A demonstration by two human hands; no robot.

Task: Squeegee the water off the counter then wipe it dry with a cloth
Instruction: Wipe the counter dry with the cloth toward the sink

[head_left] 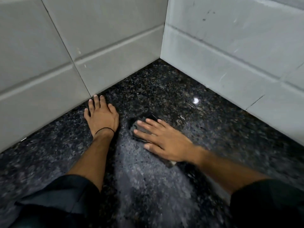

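1. The right hand (pixel 166 140), fingers spread flat, presses a dark cloth (pixel 139 127) onto the speckled black tabletop (pixel 164 89), on the near side of the tiled wall corner (pixel 164 38).
2. The left hand (pixel 102 117), also spread flat, rests left of that corner, fingertips touching the wall's foot.
3. Bare tabletop lies between cloth and corner; a paler streak (pixel 148 178) runs from the cloth away from the corner.

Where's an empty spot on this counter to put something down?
The back corner of the counter, where the left wall meets the right wall, is bare, and so is the strip along the right wall. The middle is crowded: left hand flat, right hand pressing a dark thing.
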